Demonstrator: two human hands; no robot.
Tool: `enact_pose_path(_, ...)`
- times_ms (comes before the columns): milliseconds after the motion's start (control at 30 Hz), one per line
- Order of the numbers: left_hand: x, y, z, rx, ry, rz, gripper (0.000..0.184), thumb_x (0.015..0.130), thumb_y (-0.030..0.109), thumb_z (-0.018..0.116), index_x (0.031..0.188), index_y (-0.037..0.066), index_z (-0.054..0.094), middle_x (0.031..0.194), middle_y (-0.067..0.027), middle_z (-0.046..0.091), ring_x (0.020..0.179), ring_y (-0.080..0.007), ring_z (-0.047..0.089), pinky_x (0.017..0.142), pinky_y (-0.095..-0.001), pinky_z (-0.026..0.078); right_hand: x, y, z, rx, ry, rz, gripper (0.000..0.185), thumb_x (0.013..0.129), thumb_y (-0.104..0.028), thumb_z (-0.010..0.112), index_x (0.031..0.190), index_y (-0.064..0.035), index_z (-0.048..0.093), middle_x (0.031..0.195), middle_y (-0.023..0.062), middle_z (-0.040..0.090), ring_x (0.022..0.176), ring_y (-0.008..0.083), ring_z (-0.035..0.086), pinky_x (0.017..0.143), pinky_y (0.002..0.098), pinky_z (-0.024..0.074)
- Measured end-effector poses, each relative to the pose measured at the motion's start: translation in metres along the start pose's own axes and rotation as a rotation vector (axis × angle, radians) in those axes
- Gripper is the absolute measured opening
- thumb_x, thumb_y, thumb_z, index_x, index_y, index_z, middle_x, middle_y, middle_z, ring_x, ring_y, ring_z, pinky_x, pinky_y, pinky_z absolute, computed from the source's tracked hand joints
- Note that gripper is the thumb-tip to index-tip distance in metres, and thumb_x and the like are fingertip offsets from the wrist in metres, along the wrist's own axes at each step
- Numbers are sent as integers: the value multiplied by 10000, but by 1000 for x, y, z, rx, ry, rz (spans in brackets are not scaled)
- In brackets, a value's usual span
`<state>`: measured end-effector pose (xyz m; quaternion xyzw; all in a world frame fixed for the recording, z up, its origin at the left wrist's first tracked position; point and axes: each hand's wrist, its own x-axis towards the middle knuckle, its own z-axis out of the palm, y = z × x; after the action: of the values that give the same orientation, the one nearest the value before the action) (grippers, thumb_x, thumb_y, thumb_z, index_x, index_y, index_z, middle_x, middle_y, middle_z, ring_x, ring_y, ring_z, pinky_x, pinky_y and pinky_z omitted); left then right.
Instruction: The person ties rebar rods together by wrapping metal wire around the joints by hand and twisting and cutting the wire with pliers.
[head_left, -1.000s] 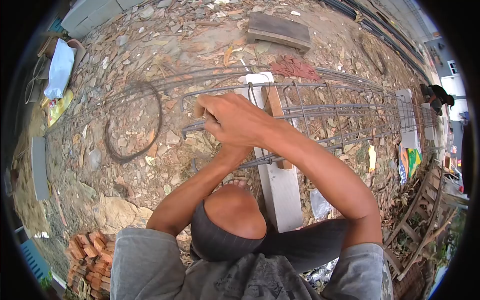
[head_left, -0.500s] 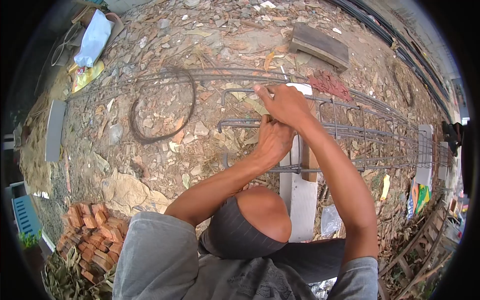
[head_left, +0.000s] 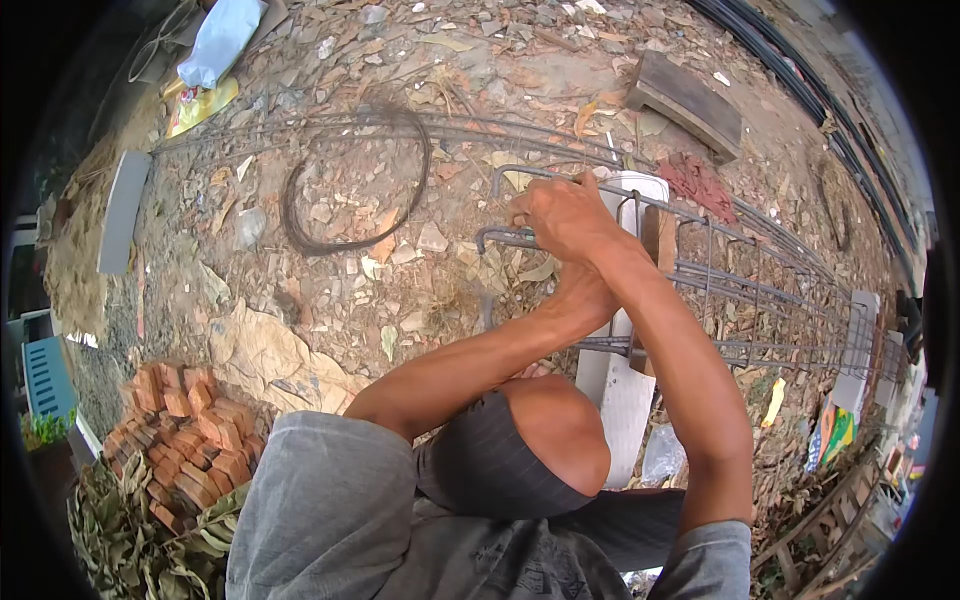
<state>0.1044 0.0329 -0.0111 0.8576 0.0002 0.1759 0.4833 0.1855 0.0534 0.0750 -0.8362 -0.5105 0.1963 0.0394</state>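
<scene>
My right hand [head_left: 568, 220] lies over the hooked ends of a steel rebar cage [head_left: 705, 270], its fingers curled between the upper and lower bars. Whatever the fingers grip is hidden. Crossing beneath the right wrist is my left hand [head_left: 588, 290], its fingers covered by the right hand and forearm. Hooked bar ends stick out left of the hands, and square stirrups ring the long bars to the right. Under the cage's near end stand a pale support [head_left: 628, 415] and a wooden block [head_left: 658, 240].
A coil of thin wire [head_left: 292, 215] lies on the rubble-strewn ground. Bricks [head_left: 190, 440] are heaped at lower left. Beyond the cage are a low wooden bench [head_left: 690, 100] and a red cloth [head_left: 697, 185]. Another support [head_left: 855, 345] holds the far end.
The view has shifted, so most things sit further right. My right hand has turned and moved across my left, whose fingers are now covered.
</scene>
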Motion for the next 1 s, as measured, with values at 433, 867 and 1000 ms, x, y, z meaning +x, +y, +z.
enact_pose_path(433, 8, 14, -11, 352, -125, 20, 111, 774, 58, 646, 852, 71, 723, 758, -117, 719, 794, -300, 700, 856, -446, 415, -15, 43, -47, -384, 1069, 46, 304, 989, -179, 615, 1286, -142, 667, 1092, 162, 712, 1125, 349, 680, 1034, 588, 454)
enact_pose_path(867, 10, 15, -18, 369, -69, 93, 141, 889, 125, 660, 806, 42, 737, 787, -150, 715, 754, -328, 695, 783, -462, 416, -106, 89, -49, -229, -120, 119, 276, 984, -295, 660, 1191, -137, 753, 971, 194, 763, 875, 402, 737, 778, 529, 578)
enact_pose_path(1000, 10, 16, -17, 351, -57, 94, 143, 898, 124, 645, 832, 43, 743, 816, -143, 729, 787, -316, 705, 786, -455, 409, -128, 86, -31, -4, -33, 223, 264, 1004, -291, 636, 1187, -166, 780, 1041, 193, 770, 925, 409, 734, 821, 508, 574)
